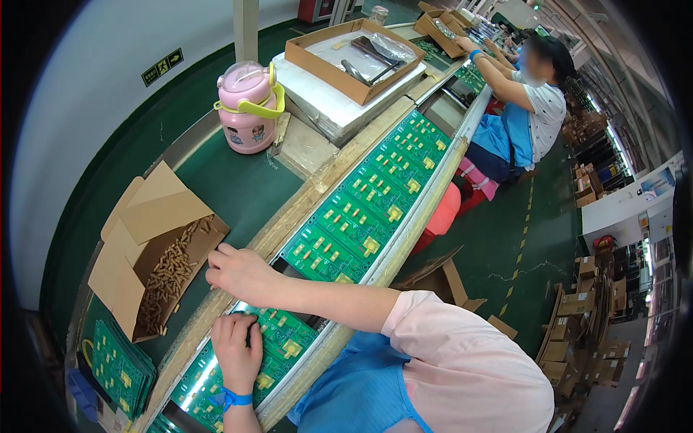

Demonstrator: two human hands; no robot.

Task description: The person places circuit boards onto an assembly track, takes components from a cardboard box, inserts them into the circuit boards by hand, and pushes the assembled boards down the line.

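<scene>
Circuit board (278, 353) under left hand (237, 348)

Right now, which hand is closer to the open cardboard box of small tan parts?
Right. The right hand sits beside the box; the left hand rests farther off, on a green circuit board.

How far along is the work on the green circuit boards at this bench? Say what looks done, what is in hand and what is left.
Done: the long board further up the line already carries rows of small parts. In hand: the left hand presses on the nearest board, while the right hand reaches toward the open box of tan parts. Left: a stack of boards waits beside the box.
</scene>
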